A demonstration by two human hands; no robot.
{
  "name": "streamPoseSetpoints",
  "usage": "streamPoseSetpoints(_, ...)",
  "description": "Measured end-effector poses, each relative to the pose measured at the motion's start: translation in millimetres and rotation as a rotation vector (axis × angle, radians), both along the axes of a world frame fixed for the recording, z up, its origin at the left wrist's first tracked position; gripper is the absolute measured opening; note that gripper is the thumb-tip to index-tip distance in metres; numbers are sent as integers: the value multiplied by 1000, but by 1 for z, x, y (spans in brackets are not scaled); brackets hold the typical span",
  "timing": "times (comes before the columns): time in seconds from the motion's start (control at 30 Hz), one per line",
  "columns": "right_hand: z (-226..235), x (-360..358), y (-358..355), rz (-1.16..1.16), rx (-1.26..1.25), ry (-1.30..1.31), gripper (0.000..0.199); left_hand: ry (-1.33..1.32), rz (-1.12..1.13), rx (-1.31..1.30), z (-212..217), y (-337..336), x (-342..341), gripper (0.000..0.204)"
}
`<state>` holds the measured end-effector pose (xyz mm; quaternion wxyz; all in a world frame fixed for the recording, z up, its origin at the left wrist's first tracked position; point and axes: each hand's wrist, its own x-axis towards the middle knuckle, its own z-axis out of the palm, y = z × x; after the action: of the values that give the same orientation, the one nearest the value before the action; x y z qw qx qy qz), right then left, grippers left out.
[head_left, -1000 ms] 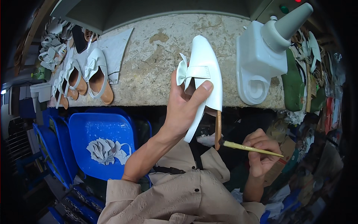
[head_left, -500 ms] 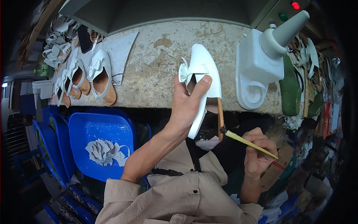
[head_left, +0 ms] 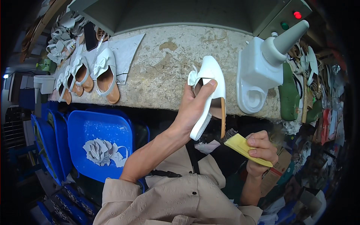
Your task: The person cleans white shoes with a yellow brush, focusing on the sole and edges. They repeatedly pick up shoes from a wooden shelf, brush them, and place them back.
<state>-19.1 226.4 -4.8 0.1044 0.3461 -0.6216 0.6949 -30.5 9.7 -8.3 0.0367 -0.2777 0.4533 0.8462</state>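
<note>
Stained workbench [head_left: 161,75] across twelve o'clock; blue plastic tray [head_left: 99,127] at eight. White machine housing [head_left: 258,75] at two. Row of white bow shoes [head_left: 93,73] at ten. White bow shoe [head_left: 210,93] at centre, raised, gripped by left hand [head_left: 193,110]. Right hand [head_left: 260,150] at four, closed around yellow-handled brush [head_left: 245,146], bristles near the heel.

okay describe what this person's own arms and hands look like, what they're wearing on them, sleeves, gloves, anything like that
Both hands are bare, with no gloves, rings or watch that I can make out. The left hand and its forearm are uncovered up to a beige textured fabric sleeve rolled or pushed back near the elbow. The right hand is likewise bare, its forearm running down to the same beige sleeve at the lower edge.
</note>
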Motion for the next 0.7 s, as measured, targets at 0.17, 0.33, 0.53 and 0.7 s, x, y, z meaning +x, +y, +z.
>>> streamPoseSetpoints(0.17, 6, -7, 3, -10, -22, 52, 13, 33, 31, -21, -8, 2, 0, 53)
streamPoseSetpoints(0.33, 23, -15, -10, 50, 14, 76, 13, 61, 44, 47, 2, 4, 0, 46)
streamPoseSetpoints(0.53, 27, -16, -11, 144, -80, -376, 14, 152, -129, 174, 11, -6, 11, 44)
streamPoseSetpoints(0.7, 43, -24, -24, 23, 81, -578, 24, 213, -61, 242, 11, -5, 19, 47)
